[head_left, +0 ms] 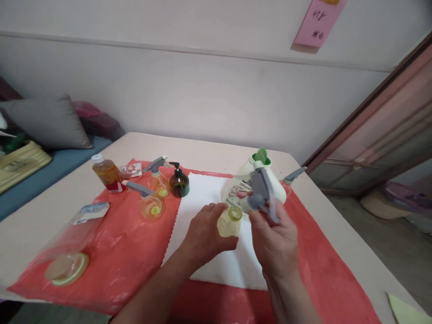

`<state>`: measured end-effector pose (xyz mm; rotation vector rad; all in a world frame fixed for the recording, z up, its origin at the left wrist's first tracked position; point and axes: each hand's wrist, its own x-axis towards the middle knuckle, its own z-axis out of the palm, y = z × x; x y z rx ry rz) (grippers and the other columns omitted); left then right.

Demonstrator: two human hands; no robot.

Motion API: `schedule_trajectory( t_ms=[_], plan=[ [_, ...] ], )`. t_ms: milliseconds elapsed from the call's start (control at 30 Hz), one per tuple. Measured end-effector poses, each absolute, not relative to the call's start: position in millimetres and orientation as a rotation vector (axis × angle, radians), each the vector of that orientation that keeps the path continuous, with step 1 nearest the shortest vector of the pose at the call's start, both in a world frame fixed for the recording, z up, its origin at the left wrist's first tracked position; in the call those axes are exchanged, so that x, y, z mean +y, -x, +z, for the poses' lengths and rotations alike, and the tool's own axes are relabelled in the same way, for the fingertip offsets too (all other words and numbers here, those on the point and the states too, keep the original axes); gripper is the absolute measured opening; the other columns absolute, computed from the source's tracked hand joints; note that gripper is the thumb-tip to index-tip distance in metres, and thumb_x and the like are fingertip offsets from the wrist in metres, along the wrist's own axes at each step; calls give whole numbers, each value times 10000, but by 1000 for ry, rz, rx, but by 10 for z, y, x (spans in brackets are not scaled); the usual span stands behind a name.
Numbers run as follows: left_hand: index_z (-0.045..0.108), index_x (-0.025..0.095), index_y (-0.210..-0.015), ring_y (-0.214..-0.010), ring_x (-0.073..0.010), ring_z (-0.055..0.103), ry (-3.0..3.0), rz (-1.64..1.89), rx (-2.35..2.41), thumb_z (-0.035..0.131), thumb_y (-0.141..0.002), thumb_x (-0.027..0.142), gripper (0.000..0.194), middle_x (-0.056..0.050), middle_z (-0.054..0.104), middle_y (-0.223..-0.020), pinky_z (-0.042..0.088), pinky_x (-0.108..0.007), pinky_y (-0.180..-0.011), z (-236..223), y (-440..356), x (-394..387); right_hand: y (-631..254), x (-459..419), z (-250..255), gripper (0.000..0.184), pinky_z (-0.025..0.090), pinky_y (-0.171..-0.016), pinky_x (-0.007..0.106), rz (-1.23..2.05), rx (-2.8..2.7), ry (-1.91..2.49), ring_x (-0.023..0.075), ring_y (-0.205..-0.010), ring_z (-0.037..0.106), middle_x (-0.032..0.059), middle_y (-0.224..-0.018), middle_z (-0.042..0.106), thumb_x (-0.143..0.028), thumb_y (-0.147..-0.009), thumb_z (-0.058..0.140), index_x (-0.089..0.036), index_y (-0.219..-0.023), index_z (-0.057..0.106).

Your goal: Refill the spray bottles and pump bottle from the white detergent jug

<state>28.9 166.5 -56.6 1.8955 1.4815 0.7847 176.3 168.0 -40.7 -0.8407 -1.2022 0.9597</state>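
Yellow bottle (pixel 226 226) in curled left fingers (pixel 212 211), gray sprayer (pixel 262 186) in curled right fingers (pixel 284 219), white jug (pixel 278 189) close behind.

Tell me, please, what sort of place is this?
Probably a room in a home, though I cannot be certain. A grey cushion rests on a blue seat beside the pale table, which is partly covered by a red sheet.
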Motion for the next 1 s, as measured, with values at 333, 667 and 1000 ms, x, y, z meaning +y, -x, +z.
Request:
schedule_trajectory(
  t_ms=[333,667,1000],
  plan=[
    [572,257,-1168,-1100,-287,561,-1861,787,1550,717,-657,290,532,-50,644,-1172,451,-417,-936,-560,-183,1696,-1710,1779,-714,291,503,-971,410,1127,-1300,864,229,-1121,626,25,-1181,703,-297,-849,698,-295,-1139,683],
    [579,222,-1133,-1028,-280,573,-1945,753,1585,680,-678,287,471,-65,653,-1082,458,-418,-892,-554,-207,1699,-1687,1814,-701,258,517,-870,367,1133,-1293,926,199,-951,650,15,-1029,720,-333,-773,759,-268,-1012,687],
    [559,212,-1064,-1018,-291,574,-1910,749,1729,691,-728,360,390,-83,642,-1045,456,-420,-881,-642,-326,1689,-1419,1743,-705,353,461,-939,389,1135,-991,1077,223,-1047,617,31,-1116,693,-371,-727,791,-246,-1027,654]
  ],
)
